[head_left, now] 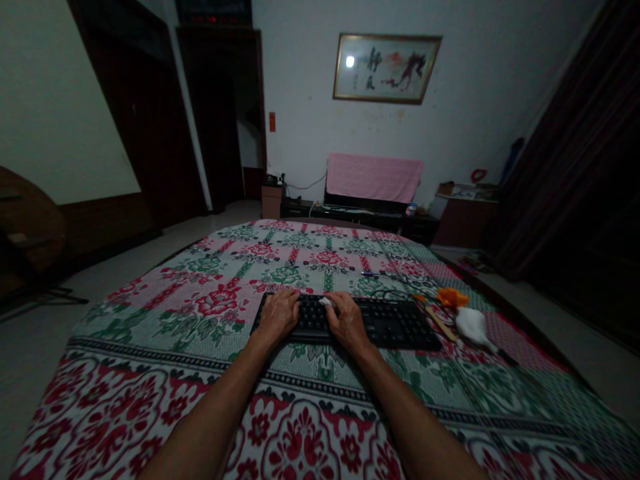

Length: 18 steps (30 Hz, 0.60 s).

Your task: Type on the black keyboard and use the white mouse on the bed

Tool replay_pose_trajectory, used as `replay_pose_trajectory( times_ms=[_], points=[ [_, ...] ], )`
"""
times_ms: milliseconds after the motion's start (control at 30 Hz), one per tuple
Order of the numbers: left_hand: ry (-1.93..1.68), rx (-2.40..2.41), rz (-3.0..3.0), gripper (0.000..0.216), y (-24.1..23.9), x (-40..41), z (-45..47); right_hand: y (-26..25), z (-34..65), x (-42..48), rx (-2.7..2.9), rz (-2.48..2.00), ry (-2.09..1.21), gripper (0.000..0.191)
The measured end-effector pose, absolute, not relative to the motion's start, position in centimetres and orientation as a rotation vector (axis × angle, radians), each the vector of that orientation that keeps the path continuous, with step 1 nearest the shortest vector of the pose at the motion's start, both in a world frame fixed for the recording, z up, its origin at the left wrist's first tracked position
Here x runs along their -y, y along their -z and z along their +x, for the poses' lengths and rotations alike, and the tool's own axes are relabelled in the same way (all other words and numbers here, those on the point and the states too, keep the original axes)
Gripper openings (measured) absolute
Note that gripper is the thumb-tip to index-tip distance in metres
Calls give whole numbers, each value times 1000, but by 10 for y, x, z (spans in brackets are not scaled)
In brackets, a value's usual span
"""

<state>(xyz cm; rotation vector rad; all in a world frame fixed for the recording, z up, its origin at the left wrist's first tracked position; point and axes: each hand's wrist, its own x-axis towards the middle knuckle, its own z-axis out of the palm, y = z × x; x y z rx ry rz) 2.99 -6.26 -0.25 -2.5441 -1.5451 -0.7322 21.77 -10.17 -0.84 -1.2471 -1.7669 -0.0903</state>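
Note:
A black keyboard (395, 323) lies on a table covered with a red, green and white floral cloth (200, 293). My left hand (278, 315) rests on the keyboard's left end, fingers curled down over its edge and keys. My right hand (346, 319) sits on the keys near the middle, fingers pinched on a small white thing (326, 301), perhaps a wipe or cloth, pressed against the keys.
To the right of the keyboard lie an orange object (453, 297), a white object (473, 325), a wooden stick (439, 323) and a cable (390, 292). Beyond the table stand a pink-covered TV unit (374, 177), a framed picture (386, 68) and dark doors (150, 113).

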Motion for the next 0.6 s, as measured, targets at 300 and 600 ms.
replay_pose_trajectory(
  times_ms=[300,600],
  points=[
    [804,1522,-2590,25,4,60,26,-8,217,80,1878,-1361,128,20],
    [868,1539,-2594,28,7,60,25,-7,199,50,2132,-1383,141,20]
  ],
)
